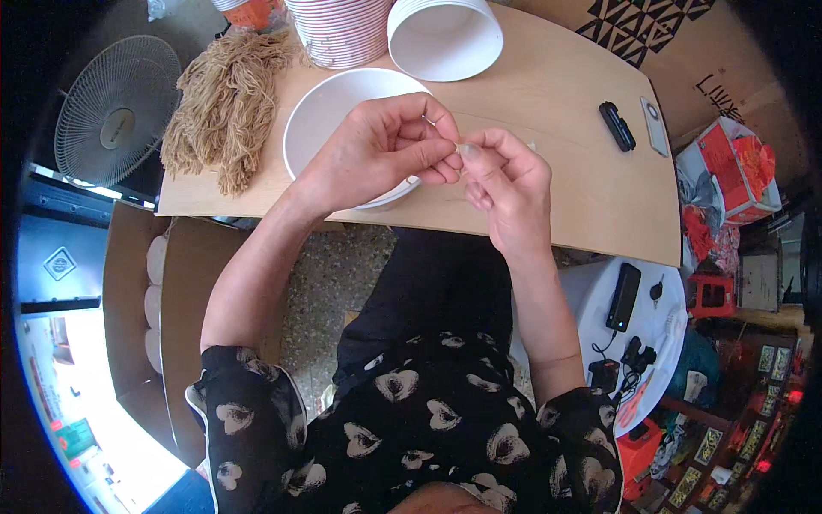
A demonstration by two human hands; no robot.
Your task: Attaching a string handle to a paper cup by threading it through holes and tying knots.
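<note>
My left hand (pixel 390 152) and my right hand (pixel 512 178) meet fingertip to fingertip over the table's near edge. Thumb and forefinger of each are pinched together, and a tiny pale bit seems to show between them, too small to name. Beneath my left hand stands a white paper tub (pixel 318 111), partly hidden by that hand and wrist. Behind it a second white tub (pixel 445 41) lies tipped with its mouth toward me. To its left rises a tall stack of nested white tubs (pixel 340 32). A bundle of tan yarn (pixel 224 111) lies on the table's left side.
On the wooden table (pixel 548 94) at right lie a black clip-like object (pixel 616 127) and a slim white device (pixel 654 126). A fan (pixel 118 128) stands left, above an open cardboard box (pixel 193 291). A white stool (pixel 664 343) at right holds a black adapter (pixel 623 295) and cables.
</note>
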